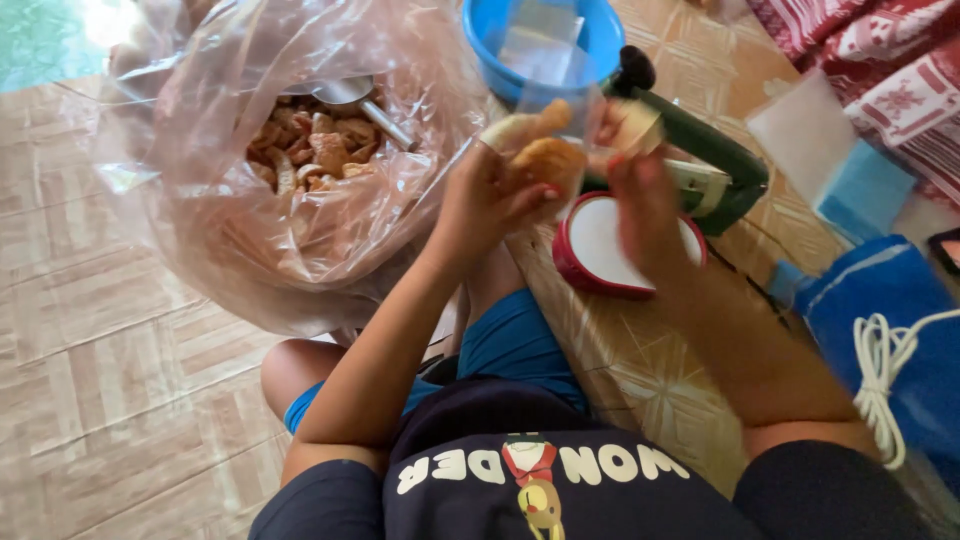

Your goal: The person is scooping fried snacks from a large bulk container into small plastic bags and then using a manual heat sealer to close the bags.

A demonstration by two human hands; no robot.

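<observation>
Clear plastic is what you are handling in the head view: a small see-through bag (553,95) held up between your two hands, above a red-rimmed scale with a white top (610,245). Your left hand (490,195) is closed around the lower part of the small bag, where golden fried snack pieces (548,158) have gathered, thumb and fingers wrapped about that bulge. Your right hand (645,200) is blurred; it sits just beside the bag on the far side, fingers seemingly pinching its edge, though I cannot tell how firmly. Judging from this, keep the left hand cupped under the weight so the thin film does not stretch, and let the right only steady the mouth, holding it wide and upright so nothing tips out. To your left, the large clear sack (290,160) lies open on the tiled floor (110,330), full of the same brittle pieces, with a metal scoop (360,100) resting in it; reach for that rather than pressing pieces in by hand, since they look easy to crush. Beyond the small bag sit a blue bowl (590,40) and a dark green device (715,170), near enough to knock, so keep your elbows in. A blue cloth bag with white cord (885,330) lies at your right.
</observation>
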